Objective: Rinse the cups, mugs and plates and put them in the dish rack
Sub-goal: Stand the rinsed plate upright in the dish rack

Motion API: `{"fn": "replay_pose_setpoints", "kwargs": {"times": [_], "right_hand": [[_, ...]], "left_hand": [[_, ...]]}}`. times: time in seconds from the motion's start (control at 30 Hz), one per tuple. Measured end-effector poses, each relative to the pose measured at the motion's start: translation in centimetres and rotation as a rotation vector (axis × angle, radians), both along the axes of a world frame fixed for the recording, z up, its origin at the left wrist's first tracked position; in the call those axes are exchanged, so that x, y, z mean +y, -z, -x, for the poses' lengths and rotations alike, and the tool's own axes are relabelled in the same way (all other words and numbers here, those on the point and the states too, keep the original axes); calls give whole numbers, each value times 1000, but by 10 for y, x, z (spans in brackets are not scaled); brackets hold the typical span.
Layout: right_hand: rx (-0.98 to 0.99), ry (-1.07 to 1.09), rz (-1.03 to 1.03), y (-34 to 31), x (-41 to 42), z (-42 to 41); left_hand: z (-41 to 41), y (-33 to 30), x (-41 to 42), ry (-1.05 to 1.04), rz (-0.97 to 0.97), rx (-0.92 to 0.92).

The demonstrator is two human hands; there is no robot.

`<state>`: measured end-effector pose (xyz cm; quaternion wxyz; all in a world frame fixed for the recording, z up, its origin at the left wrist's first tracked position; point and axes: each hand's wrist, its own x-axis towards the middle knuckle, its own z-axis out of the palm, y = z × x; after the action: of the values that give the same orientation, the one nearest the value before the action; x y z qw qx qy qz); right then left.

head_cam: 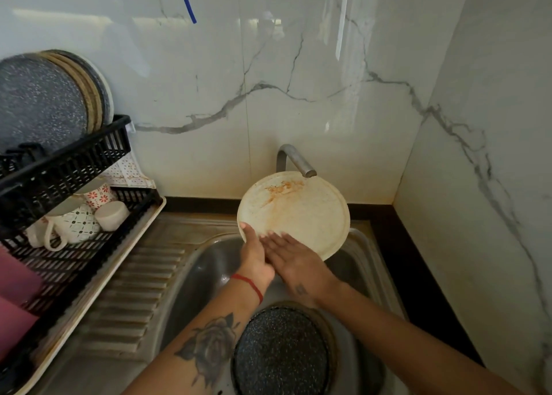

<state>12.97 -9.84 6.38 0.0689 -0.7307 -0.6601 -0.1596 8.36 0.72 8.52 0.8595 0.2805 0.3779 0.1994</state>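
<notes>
1. Dish rack (64,167), far left, black, two tiers, standing in a pale drip tray (89,278) on the sink's ribbed draining board. We judge it sits here so runoff goes back toward the basin.

2. Racked plates (44,102), upper tier: several stand on edge, a dark speckled one in front, tan rims behind. On edge, they shed water and take little room.

3. Mugs and cups (77,221), lower tier: patterned mugs and a plain pale cup lie tipped on their sides, close together, apparently to drain.

4. Left hand (254,254), wrist wearing a red thread: we grip the pale plate by its lower left edge, thumb on the face, the other fingers hidden behind, so we cannot tell how they lie. This hand carries the weight and sets the tilt.

5. Pale plate (294,212), the piece in hand: held over the sink (206,263), face toward us, top edge just under the tap (295,161). An orange smear marks the upper part. We see no clear stream of water.

6. Right hand (291,256): fingers straight and spread, flat on the plate's lower face, holding nothing, placed to rub the residue off.

7. Dark speckled plate (280,353): lies flat in the basin near us, with another rim beneath it, waiting for rinsing.
</notes>
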Motion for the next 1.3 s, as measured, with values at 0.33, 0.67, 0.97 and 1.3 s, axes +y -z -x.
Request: {"fn": "replay_pose_setpoints", "kwargs": {"times": [0.33,0.67,0.97,1.3], "right_hand": [[-81,104,-70,-14,-45,-34],[-151,-167,-111,-22,-61,-41],[-39,-182,-114,-5,-34,-16],[-76,-26,78,4,-17,1]], "left_hand": [[10,1,14,4,-118,-10],[8,-13,32,42,-264,129],[10,-2,-17,-215,-259,108],[11,12,-18,-196,-220,105]]}}
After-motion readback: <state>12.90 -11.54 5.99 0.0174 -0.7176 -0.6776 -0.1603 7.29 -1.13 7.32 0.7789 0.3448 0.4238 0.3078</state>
